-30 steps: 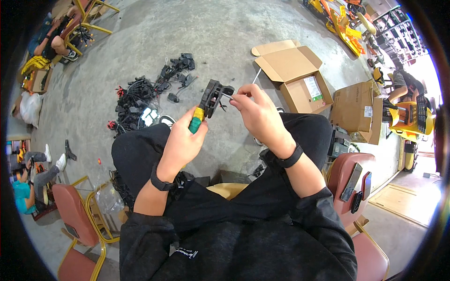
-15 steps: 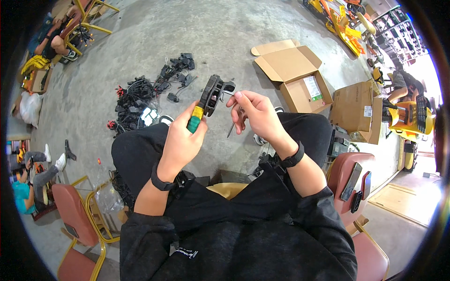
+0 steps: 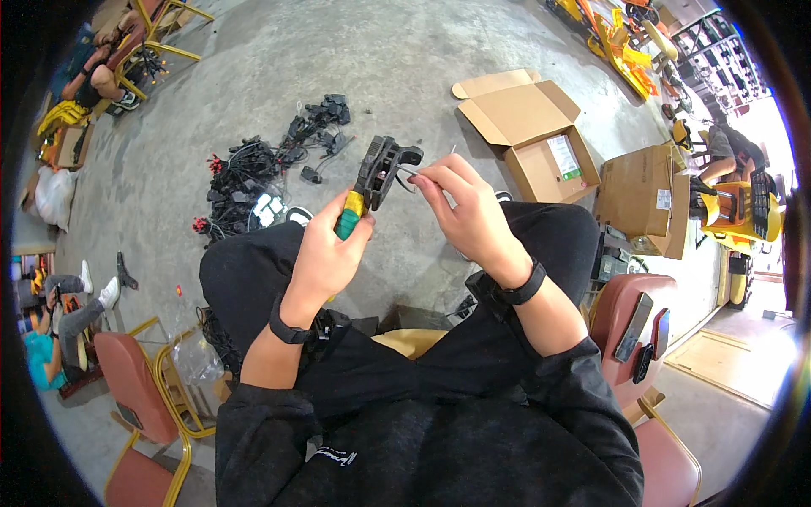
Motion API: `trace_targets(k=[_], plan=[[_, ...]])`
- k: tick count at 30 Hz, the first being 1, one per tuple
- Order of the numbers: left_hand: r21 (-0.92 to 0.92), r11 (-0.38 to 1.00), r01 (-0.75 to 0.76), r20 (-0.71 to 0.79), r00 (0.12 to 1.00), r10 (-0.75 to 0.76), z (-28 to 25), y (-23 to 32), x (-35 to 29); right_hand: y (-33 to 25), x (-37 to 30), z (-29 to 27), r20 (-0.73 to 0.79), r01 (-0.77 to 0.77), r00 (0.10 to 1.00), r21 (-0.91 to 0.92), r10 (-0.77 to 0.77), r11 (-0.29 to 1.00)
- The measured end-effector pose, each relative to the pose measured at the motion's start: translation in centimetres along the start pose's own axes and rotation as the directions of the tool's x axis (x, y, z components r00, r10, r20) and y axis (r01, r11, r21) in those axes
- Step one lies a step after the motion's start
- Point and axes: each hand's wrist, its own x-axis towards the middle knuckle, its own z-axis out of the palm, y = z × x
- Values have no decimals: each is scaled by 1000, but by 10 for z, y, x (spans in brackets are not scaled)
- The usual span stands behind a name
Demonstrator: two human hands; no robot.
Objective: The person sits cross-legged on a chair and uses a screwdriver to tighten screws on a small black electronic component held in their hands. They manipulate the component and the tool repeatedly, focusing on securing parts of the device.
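Observation:
My left hand [image 3: 325, 253] is closed around the green and yellow handles of a wire stripper [image 3: 382, 173], its black head pointing up and away from me. Close by on the right, the fingers of my right hand [image 3: 469, 207] pinch a thin grey wire [image 3: 405, 180]. The wire curves between the tool's head and my fingertips, and a thin end pokes out above my knuckles. Whether the jaws grip the wire is too small to tell. Both hands are above the floor between my knees.
A heap of black cables and plugs [image 3: 245, 182] lies on the concrete floor ahead to the left. Ahead right sit an open cardboard box [image 3: 515, 114] and a taller carton [image 3: 638, 198]. Red-brown chairs [image 3: 629, 317] flank me, the right one with dark devices on it. Other people sit at the edges.
My right hand has turned over, knuckles up, and shifted slightly right. The thin end that hung below it now points upward. The wire stripper in my left hand has barely moved.

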Motion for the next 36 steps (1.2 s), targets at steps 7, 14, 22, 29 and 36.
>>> trace_targets(k=[7, 14, 22, 29, 36], plan=[[-2, 1000, 17, 17, 1000, -17, 1, 0, 1, 0, 3, -4, -47, 137, 988, -166, -147, 977], [53, 999, 12, 13, 1000, -13, -1, 0, 0, 3, 5, -6, 24, 268, 960, -354, -278, 896], [167, 982, -93, -56, 993, 103, 1, 4, -2, 3, 3, -9, 476, -598, 800, 570, 366, 564], [124, 991, -57, -37, 997, 62, 2, 6, -2, -1, 4, -4, 377, -539, 842, 547, 386, 641], [68, 993, -92, -53, 994, 95, 3, 5, -3, -7, 4, -1, 212, -410, 910, 317, 357, 855]])
